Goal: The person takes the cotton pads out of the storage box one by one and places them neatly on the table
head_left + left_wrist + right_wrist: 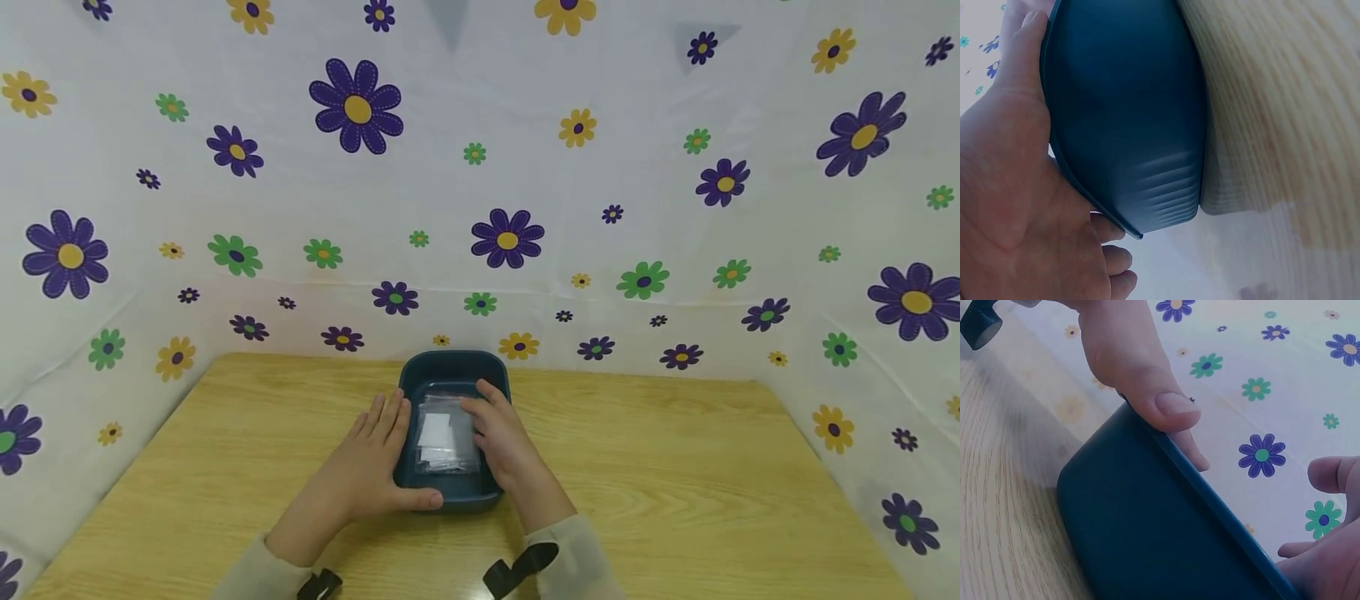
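Fingers point(491, 394) on the right hand point(508, 442) hung kinda loosely bent, no grip visible, with the plastic bags point(450, 433) around their seven o'clock in the bin point(450, 368), long side twelve-to-six, nearer them than the straight-fingered left hand point(363, 462).

A white cloth point(435, 183), printed with purple, yellow and green daisy-like flowers point(507, 240), fills the upper frame and runs down both sides. Faint creases cross it; dim grey triangular patches point(447, 25) mark the top edge. Below spreads a pale wood-grain table point(675, 467), softly glossy at bottom centre.
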Available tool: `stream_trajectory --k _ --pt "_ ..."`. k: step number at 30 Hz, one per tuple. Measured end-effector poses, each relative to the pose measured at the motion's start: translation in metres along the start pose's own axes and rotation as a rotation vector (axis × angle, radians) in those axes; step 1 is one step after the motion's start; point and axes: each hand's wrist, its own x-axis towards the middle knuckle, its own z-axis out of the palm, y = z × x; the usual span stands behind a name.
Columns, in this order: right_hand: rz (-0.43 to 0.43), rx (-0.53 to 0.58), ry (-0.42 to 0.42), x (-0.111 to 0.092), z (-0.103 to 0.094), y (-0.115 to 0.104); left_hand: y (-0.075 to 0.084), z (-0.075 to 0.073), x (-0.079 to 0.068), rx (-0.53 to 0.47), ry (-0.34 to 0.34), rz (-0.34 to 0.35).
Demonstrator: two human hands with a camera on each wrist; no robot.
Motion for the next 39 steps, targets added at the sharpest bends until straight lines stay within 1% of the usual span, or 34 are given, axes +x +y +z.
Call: stream_trajectory --k 6,12,16,19,21,23,25,28,30,32,35,37,39 --pt "-0.011 0.056 -0.045 0.001 -0.003 0.000 0.000 -0.002 0.000 -0.004 0.000 -0.001" --pt "0.007 0.021 -0.033 0.000 -0.003 0.005 0.003 -0.004 -0.001 -0.024 -0.017 0.000" --pt "0.008 0.047 -0.056 -0.001 -0.002 0.005 0.003 -0.004 -0.002 -0.027 -0.019 -0.002" --pt "0.003 0.028 -0.063 0.000 -0.001 0.004 0.002 -0.004 -0.003 -0.026 -0.011 0.002" --pt "-0.004 -0.024 -0.067 0.001 0.001 0.005 0.002 -0.004 -0.003 -0.028 -0.006 0.006" --pt "-0.031 -0.122 -0.063 0.001 0.003 0.007 0.001 -0.004 -0.002 -0.030 -0.005 0.008" --pt "-0.086 -0.267 -0.050 0.000 0.006 0.011 0.002 -0.003 -0.001 -0.035 -0.008 0.008" --pt "-0.180 -0.508 -0.005 -0.004 0.010 0.017 0.002 -0.002 -0.001 -0.038 -0.016 0.000" --pt "-0.247 -0.626 0.037 -0.006 0.012 0.020 0.003 -0.001 -0.001 -0.041 -0.022 -0.006" --pt "-0.301 -0.695 0.064 -0.007 0.012 0.021 0.004 -0.002 -0.001 -0.049 -0.025 -0.008" --pt "-0.368 -0.746 0.081 -0.007 0.014 0.020 0.005 -0.004 -0.001 -0.047 -0.015 -0.005" --pt "-0.383 -0.772 0.074 -0.007 0.015 0.020 0.004 -0.005 -0.002 -0.043 -0.009 0.001" --pt "-0.379 -0.783 0.068 -0.007 0.016 0.020 0.004 -0.005 -0.002 -0.037 -0.009 0.002"
